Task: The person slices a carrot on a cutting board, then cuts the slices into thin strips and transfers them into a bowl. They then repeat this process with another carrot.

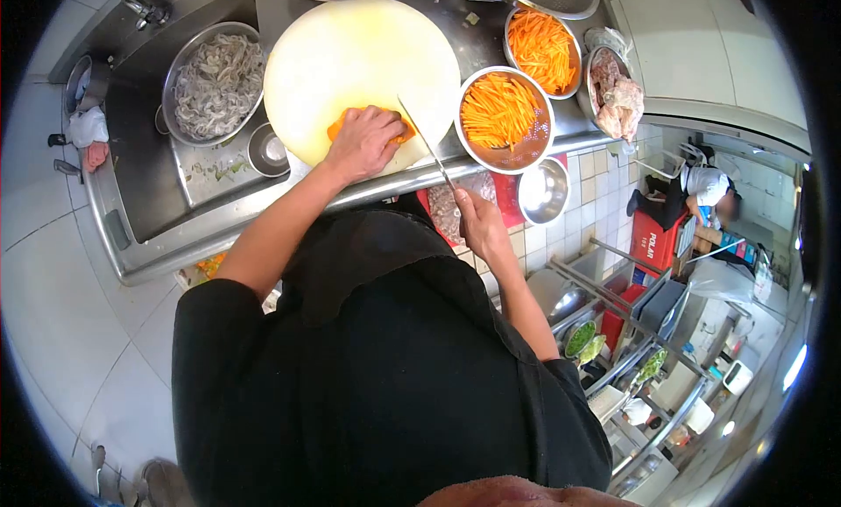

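Surface: I see a stainless steel counter point(219, 170), smooth and shiny, with a sunken sink at its left end.
Room: a pale tiled floor point(53, 271) and tiled walls; metal racks stand far right, where another person point(701, 187) crouches.
Board: a round cutting board point(350, 52), cream-white and matte, sits mid-counter.
Carrot: an orange carrot piece point(337, 126) lies on the board's near edge, mostly covered.
Left hand: my view shows the left hand point(363, 142) pressed down over the carrot, fingers curled together.
Right hand: the right hand point(480, 225) is wrapped around the handle of a knife point(425, 144), whose thin blade slants up to the carrot (the tip is just beside the left fingers).
Bowls: all round steel; two hold thin carrot strips point(504, 113), one tangled pale shreds point(215, 82), one lumpy raw meat point(618, 95).
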Available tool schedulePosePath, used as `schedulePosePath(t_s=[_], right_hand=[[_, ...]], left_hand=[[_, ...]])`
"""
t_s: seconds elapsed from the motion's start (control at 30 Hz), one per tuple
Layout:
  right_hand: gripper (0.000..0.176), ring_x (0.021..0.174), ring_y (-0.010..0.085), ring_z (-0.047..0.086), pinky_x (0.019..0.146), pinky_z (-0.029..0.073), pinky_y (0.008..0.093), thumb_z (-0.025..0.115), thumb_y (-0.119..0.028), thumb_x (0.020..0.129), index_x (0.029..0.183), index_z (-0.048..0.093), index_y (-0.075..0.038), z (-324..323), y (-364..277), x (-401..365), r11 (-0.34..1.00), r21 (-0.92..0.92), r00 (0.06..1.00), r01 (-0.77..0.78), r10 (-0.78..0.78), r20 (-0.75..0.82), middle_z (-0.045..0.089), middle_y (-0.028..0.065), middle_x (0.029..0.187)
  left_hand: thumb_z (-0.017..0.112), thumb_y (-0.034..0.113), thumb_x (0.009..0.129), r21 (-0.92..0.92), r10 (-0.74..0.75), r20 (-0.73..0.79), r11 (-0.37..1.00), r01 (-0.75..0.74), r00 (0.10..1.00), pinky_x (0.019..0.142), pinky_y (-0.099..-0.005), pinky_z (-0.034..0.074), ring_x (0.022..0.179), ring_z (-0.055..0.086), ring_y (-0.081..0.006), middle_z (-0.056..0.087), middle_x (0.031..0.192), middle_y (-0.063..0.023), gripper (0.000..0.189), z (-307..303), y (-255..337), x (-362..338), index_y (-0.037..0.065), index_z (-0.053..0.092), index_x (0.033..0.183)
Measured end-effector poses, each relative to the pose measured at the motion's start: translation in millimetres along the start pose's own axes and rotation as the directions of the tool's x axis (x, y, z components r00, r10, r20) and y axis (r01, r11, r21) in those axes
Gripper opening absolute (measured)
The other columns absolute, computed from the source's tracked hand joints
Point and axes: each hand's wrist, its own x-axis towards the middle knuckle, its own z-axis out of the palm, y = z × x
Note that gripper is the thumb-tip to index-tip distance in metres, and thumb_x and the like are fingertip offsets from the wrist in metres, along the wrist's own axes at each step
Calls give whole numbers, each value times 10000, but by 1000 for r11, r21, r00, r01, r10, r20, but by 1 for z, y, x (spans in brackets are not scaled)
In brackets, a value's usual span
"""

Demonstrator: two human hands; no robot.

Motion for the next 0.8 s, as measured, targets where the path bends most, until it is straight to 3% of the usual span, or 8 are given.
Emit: schedulePosePath(t_s=[0.03,0.17,0.37,0.5,0.6,0.63,0.73,0.8], right_hand=[[477,1132,439,703,973,526,452,503,-422,1114,1330,688,-39,-2,-3,-4,1000,6,1000,9,-9,2,719,303,1162],[475,1092,428,716,949,538,449,511,-423,1109,1328,688,-40,-2,1,-5,1000,9,1000,-7,7,20,729,292,1130],[509,962,492,678,862,520,487,469,-441,1114,1259,699,-11,11,-6,27,999,-33,999,13,-12,32,685,318,932],[513,998,486,685,895,526,481,474,-449,1111,1287,699,-23,-2,-15,15,998,-24,997,61,-60,43,708,311,1015],[513,1066,496,676,933,524,485,475,-450,1110,1309,694,-30,-4,-18,4,1000,13,997,-20,19,80,711,319,1086],[505,1089,496,671,950,522,483,475,-439,1111,1315,692,-31,6,-10,15,995,-48,996,91,-90,17,709,323,1109],[503,1120,483,670,958,521,480,479,-434,1110,1328,686,-31,12,-13,33,991,-47,992,129,-129,7,698,329,1148],[506,1150,478,664,968,520,476,482,-430,1109,1331,683,-22,3,-22,27,1000,-5,996,0,1,86,693,333,1164]], left_hand=[[693,215,894,23,-9,7,1000,8,1000,892,-449,397,1059,598,-248,648,1088,-29,222,2,0,0,138,716,1101],[702,205,882,16,-33,53,999,32,998,902,-446,392,1094,585,-263,648,1149,-48,265,7,-1,1,133,715,1136],[715,206,874,-26,-59,73,998,61,996,912,-446,393,1104,593,-270,657,1159,-56,294,4,1,-3,129,709,1158],[724,201,871,-26,-65,79,997,67,995,904,-451,395,1101,603,-267,664,1137,-57,292,2,-1,0,126,707,1152],[718,202,873,-23,-28,-8,999,27,1000,884,-436,402,1069,612,-235,665,1092,-26,261,5,-1,-2,131,710,1124],[716,206,877,-32,-40,5,999,40,999,896,-441,403,1082,612,-248,666,1110,-38,257,5,1,-3,126,708,1121],[716,211,882,-51,-60,19,997,60,998,922,-450,407,1106,613,-275,668,1146,-63,251,3,2,-1,116,703,1113],[723,203,877,-66,-53,24,996,55,998,926,-450,409,1101,616,-278,669,1144,-65,251,3,-1,-2,113,700,1110]])
